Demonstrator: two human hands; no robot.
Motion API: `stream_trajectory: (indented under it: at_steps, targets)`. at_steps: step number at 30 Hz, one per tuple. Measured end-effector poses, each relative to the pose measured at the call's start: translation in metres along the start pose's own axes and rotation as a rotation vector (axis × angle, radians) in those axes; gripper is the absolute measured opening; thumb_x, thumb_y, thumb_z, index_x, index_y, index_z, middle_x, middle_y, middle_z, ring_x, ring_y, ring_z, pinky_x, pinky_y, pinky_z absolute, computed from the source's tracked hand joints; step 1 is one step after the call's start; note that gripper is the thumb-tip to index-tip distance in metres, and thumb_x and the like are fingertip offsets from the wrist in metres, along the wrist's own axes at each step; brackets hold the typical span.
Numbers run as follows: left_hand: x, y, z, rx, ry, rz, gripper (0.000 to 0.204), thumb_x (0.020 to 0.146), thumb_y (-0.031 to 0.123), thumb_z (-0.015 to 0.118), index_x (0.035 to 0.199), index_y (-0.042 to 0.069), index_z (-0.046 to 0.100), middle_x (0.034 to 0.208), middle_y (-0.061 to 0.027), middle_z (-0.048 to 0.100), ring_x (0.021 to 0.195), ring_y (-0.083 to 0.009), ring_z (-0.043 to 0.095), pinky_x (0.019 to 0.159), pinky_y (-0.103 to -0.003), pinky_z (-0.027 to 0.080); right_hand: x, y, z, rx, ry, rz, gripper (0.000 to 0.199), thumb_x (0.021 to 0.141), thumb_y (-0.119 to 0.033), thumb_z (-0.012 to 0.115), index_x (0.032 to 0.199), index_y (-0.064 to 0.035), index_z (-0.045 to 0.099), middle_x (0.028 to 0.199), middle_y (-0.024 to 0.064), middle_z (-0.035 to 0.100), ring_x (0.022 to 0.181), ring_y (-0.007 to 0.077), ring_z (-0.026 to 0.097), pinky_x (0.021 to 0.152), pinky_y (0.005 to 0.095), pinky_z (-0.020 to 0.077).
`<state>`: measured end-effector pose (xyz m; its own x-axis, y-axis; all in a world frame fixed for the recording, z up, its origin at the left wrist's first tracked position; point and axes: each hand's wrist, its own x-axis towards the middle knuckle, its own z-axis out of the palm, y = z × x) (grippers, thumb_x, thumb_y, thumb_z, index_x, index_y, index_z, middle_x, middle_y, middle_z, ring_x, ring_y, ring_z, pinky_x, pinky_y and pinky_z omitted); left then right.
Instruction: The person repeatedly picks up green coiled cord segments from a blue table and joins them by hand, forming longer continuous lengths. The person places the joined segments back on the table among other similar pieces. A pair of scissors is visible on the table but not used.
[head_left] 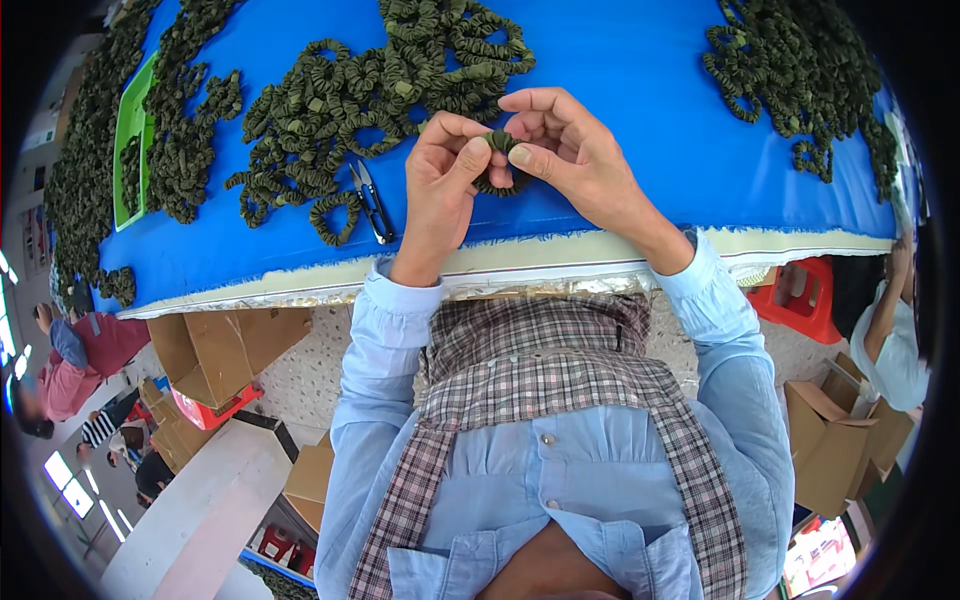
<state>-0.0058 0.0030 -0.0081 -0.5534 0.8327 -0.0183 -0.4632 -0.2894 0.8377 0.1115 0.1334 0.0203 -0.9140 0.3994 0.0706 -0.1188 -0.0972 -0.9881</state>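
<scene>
Between my two hands, just above the blue-covered table (600,50), is a dark green fabric scrunchie (500,141). My left hand (447,180) pinches its left side with thumb and forefinger. From the right, my right hand (575,160) grips the same ring by thumb and fingers. The lower part of the loop hangs below my fingertips. To the left of my left wrist lie black-handled thread snips (371,203), their blades pointing away from me. Beyond them spreads a loose heap of green scrunchies (330,110).
Another pile of scrunchies (790,70) covers the far right. A green plastic tray (128,140) stands among more scrunchies at left. Cardboard boxes (230,345) and a red stool (800,300) are below the table edge. Other people sit at both sides.
</scene>
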Motion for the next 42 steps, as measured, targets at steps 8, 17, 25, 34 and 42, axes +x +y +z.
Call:
stream_trajectory:
  at_steps: [8, 17, 25, 34, 42]
  targets:
    - [-0.003, 0.001, -0.003, -0.148, -0.015, -0.081, 0.009, 0.093, 0.009, 0.060, 0.090, 0.002, 0.055, 0.071, -0.0079, 0.061, 0.051, -0.0068, 0.044, 0.048, -0.023, 0.039, 0.002, 0.004, -0.007, 0.475, -0.027, 0.262, 0.039, 0.091, -0.008, 0.061, 0.125, -0.0015, 0.044, 0.092, 0.0044, 0.054, 0.074, 0.0093, 0.055, 0.064, 0.0240, 0.0464]
    - [-0.006, 0.001, -0.003, 0.041, 0.065, 0.008, 0.012, 0.093, 0.009, 0.059, 0.098, -0.001, 0.055, 0.069, -0.0067, 0.060, 0.051, -0.0068, 0.045, 0.047, -0.024, 0.040, 0.003, 0.001, -0.005, 0.050, 0.034, 0.143, 0.032, 0.083, -0.008, 0.070, 0.114, -0.0025, 0.062, 0.097, 0.0043, 0.056, 0.072, 0.0116, 0.055, 0.059, 0.0239, 0.0447]
    - [-0.011, -0.001, 0.005, 0.294, 0.020, 0.109, 0.026, 0.094, 0.011, 0.058, 0.112, -0.001, 0.043, 0.074, -0.0046, 0.060, 0.057, -0.0075, 0.051, 0.052, -0.021, 0.043, 0.002, 0.006, -0.002, -0.545, 0.032, -0.264, 0.028, 0.072, -0.009, 0.078, 0.099, -0.0092, 0.074, 0.090, 0.0052, 0.060, 0.082, 0.0145, 0.059, 0.065, 0.0276, 0.0497]
    - [-0.012, 0.001, 0.001, 0.313, 0.011, 0.073, 0.028, 0.094, 0.017, 0.060, 0.110, 0.000, 0.045, 0.076, -0.0058, 0.063, 0.057, -0.0065, 0.052, 0.051, -0.018, 0.040, 0.003, 0.006, -0.004, -0.479, 0.018, -0.244, 0.021, 0.074, -0.008, 0.076, 0.094, -0.0059, 0.073, 0.085, 0.0058, 0.062, 0.077, 0.0154, 0.061, 0.064, 0.0273, 0.0500]
    - [-0.013, -0.001, 0.004, 0.171, 0.046, 0.085, 0.019, 0.092, 0.009, 0.059, 0.106, 0.001, 0.048, 0.074, -0.0049, 0.063, 0.058, -0.0063, 0.052, 0.051, -0.019, 0.040, 0.002, 0.001, -0.007, -0.430, -0.046, -0.134, 0.016, 0.079, 0.000, 0.071, 0.094, 0.0013, 0.069, 0.091, 0.0071, 0.061, 0.074, 0.0112, 0.063, 0.061, 0.0223, 0.0508]
